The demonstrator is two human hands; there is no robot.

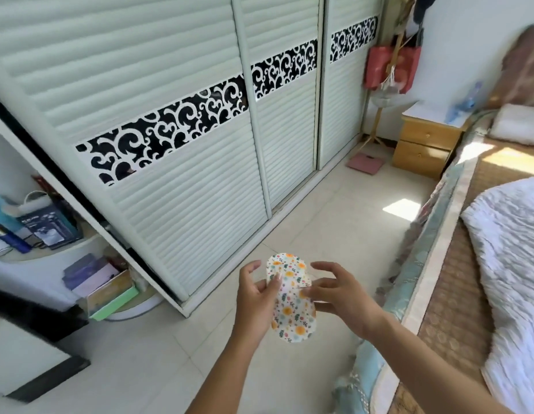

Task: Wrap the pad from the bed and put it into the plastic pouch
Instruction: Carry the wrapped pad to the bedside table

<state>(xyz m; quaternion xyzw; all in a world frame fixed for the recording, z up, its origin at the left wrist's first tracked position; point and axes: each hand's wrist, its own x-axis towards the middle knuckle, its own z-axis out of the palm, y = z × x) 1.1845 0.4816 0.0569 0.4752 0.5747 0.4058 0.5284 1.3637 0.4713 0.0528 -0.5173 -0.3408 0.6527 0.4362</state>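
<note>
1. Hands meet in the near middle of the head view, above the pale tiled floor (304, 210), with a flowered pad (292, 300) held between them.
2. Left hand (256, 297) grips the pad's left edge, thumb and forefinger pinched on it, the other fingers curled loosely.
3. Right hand (339, 294) touches the pad's right side near a folded wing, thumb tip on the fabric; its other fingers are spread wide and lifted off it.
4. Pad hangs in the air, long axis running far to near, its printed side facing the camera, clear of the bed.
5. Bed (457, 294) lies along the right, with a white quilt (510, 264) on it.
6. Wardrobe (176, 115) with slatted sliding doors fills the far left; a wooden nightstand (424, 144) stands far right beside the bed's head.
7. Shelves (36, 255) at the left hold boxes and bottles.
</note>
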